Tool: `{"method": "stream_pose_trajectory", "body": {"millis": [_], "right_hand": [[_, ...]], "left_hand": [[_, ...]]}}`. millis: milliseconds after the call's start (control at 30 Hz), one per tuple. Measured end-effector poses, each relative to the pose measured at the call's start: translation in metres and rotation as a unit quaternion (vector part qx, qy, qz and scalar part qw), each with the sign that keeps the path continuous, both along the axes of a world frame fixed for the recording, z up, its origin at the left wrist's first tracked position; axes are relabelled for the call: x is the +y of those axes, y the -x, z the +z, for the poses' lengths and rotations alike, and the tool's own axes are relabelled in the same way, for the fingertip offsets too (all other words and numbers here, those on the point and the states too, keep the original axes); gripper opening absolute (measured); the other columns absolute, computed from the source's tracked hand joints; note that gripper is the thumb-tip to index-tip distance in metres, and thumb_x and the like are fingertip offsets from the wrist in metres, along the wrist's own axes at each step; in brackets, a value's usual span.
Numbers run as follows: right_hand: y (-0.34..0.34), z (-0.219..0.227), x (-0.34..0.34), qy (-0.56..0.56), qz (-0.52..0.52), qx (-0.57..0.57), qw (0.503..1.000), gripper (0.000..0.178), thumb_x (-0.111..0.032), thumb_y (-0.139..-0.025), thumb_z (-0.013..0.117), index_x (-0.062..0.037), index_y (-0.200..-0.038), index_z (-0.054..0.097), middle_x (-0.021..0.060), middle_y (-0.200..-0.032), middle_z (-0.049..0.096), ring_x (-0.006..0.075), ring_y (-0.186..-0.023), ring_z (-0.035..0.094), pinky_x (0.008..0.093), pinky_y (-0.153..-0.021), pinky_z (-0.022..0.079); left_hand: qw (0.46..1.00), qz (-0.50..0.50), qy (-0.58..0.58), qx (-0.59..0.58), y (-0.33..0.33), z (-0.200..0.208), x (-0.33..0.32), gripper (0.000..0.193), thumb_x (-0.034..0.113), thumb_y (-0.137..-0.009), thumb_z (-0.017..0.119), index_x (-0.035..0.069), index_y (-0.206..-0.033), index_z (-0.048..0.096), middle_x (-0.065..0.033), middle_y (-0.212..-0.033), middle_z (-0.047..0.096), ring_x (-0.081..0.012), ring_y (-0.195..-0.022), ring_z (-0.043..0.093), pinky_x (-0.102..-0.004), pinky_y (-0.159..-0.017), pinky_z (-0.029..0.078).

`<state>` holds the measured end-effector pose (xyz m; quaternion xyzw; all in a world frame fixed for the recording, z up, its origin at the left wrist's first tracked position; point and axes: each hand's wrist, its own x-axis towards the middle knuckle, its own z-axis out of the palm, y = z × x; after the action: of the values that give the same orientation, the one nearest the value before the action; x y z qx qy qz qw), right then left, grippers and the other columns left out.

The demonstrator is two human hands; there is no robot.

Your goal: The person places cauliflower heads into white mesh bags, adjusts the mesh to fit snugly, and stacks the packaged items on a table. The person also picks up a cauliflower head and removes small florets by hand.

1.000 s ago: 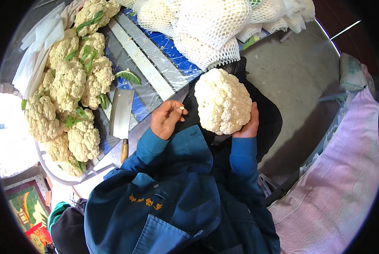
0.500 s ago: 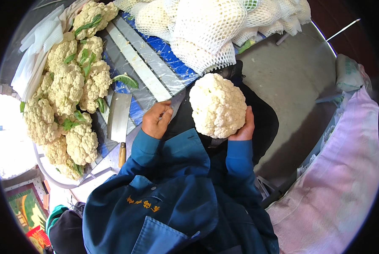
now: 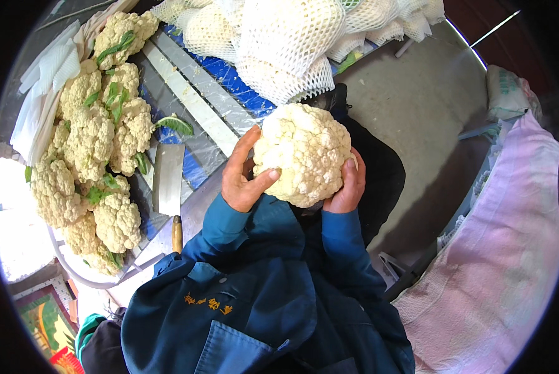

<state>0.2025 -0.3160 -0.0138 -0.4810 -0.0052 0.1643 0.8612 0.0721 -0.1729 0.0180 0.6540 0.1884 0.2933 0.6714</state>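
A large creamy-white cauliflower (image 3: 304,156) is held up in front of my body, between both hands. My left hand (image 3: 243,174) grips its left side, with the thumb across the front and the fingers partly hidden behind. On the right side, my right hand (image 3: 347,182) holds it from below, thumb up along the florets. A cleaver (image 3: 169,181) with a wooden handle lies on the table to the left of my left hand. Beyond it is a pile of trimmed cauliflowers (image 3: 89,143) with small green leaves.
Cauliflowers in white foam net sleeves (image 3: 292,43) are heaped at the table's far end. Loose white net sleeves (image 3: 45,81) lie at the far left. A cut leaf (image 3: 175,124) rests on the blue and grey tabletop (image 3: 198,103). Pinkish cloth (image 3: 485,262) spreads along the right.
My left hand has come over to the cauliflower and taken hold of its left side. The cauliflower has shifted slightly left, and my right hand has moved up its side.
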Motion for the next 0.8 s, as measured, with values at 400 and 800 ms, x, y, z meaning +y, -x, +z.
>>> {"method": "stream_pose_trajectory", "body": {"millis": [400,800], "right_hand": [[0.035,-0.007,0.003,-0.037,0.099,0.001,0.994,0.065,-0.025,-0.09,0.062,0.008,-0.142,0.041,0.025,-0.139,0.051,0.032,-0.127,0.054,0.0414,-0.109,0.043],[0.009,-0.026,-0.013,0.039,0.139,0.008,0.989,0.058,-0.025,-0.094,0.065,0.0065,-0.14,0.047,0.0208,-0.129,0.061,0.027,-0.116,0.062,0.0354,-0.099,0.05]], "left_hand": [[0.997,0.061,0.049,0.028,0.014,-0.018,0.023,0.081,0.016,-0.085,0.076,-0.007,-0.151,0.034,-0.0216,-0.144,0.05,-0.0278,-0.132,0.051,-0.0385,-0.111,0.04],[0.995,0.064,0.053,0.051,0.006,-0.024,0.025,0.08,0.017,-0.088,0.073,-0.007,-0.151,0.032,-0.0219,-0.142,0.051,-0.0275,-0.13,0.053,-0.0387,-0.11,0.042]]}}
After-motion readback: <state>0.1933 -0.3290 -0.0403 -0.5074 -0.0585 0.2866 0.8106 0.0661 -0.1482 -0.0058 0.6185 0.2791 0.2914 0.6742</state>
